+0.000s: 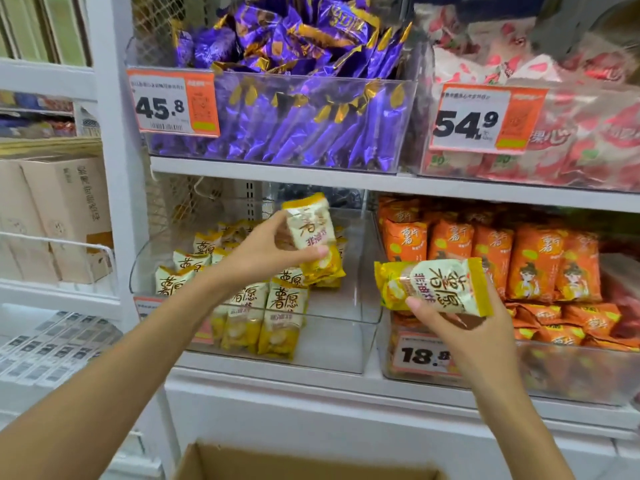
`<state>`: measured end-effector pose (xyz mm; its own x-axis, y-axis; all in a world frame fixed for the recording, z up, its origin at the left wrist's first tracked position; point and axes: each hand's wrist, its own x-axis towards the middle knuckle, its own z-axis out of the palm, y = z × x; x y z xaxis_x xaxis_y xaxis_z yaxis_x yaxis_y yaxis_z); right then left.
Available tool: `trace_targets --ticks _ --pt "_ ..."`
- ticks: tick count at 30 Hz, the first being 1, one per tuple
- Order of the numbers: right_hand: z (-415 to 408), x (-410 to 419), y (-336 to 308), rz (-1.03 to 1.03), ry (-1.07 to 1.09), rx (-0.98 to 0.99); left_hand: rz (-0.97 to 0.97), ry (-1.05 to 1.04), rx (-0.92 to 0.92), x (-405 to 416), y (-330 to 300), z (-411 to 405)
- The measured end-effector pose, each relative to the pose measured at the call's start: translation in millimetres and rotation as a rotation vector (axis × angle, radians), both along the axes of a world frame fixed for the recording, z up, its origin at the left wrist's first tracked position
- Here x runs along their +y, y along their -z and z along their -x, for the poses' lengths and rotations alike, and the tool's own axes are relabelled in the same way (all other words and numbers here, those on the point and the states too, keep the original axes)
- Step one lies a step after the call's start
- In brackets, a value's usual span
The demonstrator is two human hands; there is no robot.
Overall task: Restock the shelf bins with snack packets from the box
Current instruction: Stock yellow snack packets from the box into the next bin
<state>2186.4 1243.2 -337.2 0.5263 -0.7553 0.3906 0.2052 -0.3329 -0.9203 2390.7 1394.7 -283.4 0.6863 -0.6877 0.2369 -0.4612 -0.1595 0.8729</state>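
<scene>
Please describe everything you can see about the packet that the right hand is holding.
The packet in the right hand is a small sealed snack pouch of glossy film, yellow at both crimped ends, with a pale middle bearing large brown characters. It lies nearly on its side, its long axis left to right. The right hand grips it from below, thumb on the front. It is held in the air in front of the bin of orange packets, just right of the clear bin with matching yellow packets.

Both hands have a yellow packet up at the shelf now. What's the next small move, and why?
Probably lower the left hand and set its yellow packet into the clear bin. That packet already hangs over the bin, whose right side is bare, while the right hand holds its packet in front of the orange packets.
</scene>
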Motion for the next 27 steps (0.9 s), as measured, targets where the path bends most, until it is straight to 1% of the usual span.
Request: trace_targets --ticks 2,4,7,12,14,18,22,24,27 --pt "-1.1 -4.3 3.9 -0.023 -0.002 -0.014 -0.082 0.048 -0.037 -21.8 5.8 -17.8" --pt "-2.3 -6.4 5.7 -0.034 0.0 -0.022 -0.166 0.043 -0.113 -43.7 17.7 -36.0" --pt "-4.9 -9.0 5.1 -0.05 -0.018 -0.03 -0.347 -0.038 -0.286 -65.7 32.9 -56.7" --pt "-7.0 -15.6 4.8 -0.067 -0.059 -0.016 -0.592 -0.064 -0.57 -79.3 45.4 -73.8" --pt "-6.5 -17.5 2.6 -0.08 -0.081 0.006 -0.623 -0.1 -0.641 -82.9 47.3 -76.1" --pt "-5.8 -20.7 0.8 -0.131 -0.102 0.044 -0.588 -0.118 -0.772 -86.2 46.5 -70.9" --pt "-5.5 -20.4 0.0 -0.139 -0.103 0.05 -0.671 -0.167 -0.941 -84.8 44.6 -63.2" --pt "-5.1 -20.5 -0.5 -0.146 -0.107 0.033 -0.746 -0.218 -0.975 -82.8 42.6 -59.9" --pt "-2.6 -20.8 -0.3 -0.164 -0.105 0.001 -0.823 -0.247 -0.949 -79.4 42.4 -57.9"
